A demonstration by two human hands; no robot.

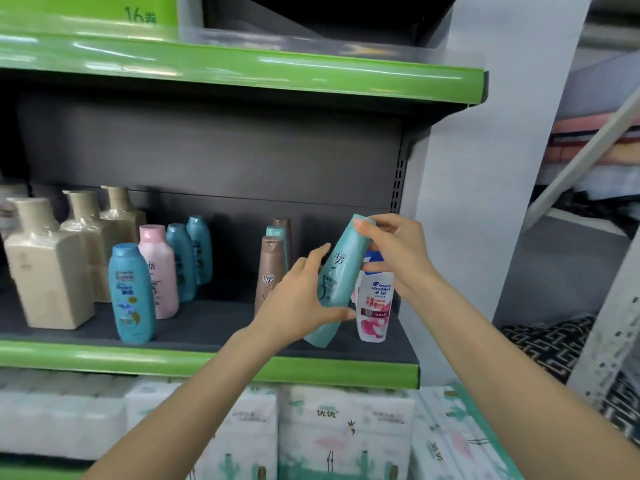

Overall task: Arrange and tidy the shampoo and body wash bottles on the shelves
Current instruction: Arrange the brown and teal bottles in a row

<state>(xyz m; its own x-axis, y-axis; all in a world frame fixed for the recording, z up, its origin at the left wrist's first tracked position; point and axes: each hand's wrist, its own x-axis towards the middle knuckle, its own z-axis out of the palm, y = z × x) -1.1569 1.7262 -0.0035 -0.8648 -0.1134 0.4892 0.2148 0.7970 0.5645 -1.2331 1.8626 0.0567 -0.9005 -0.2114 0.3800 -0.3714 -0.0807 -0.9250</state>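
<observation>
Taking the white shampoo bottle at the right end of the middle shelf as my marker, I see three beige square bottles far to its left, wrapped in clear film. Closer to it stand a blue bottle at the front, a pink bottle behind that, and two teal bottles further back. Nearer still, a bronze bottle stands upright with another teal one and another bronze one behind it. My left hand partly covers the bronze bottle; its fingers and thumb curl round the lower body of the mint-green bottle, which tilts with its cap up and to the right, directly in front of the white bottle's left side. My right hand pinches the mint bottle's cap from above and hides the white bottle's blue cap. Below the shelf sit packs of tissue.
</observation>
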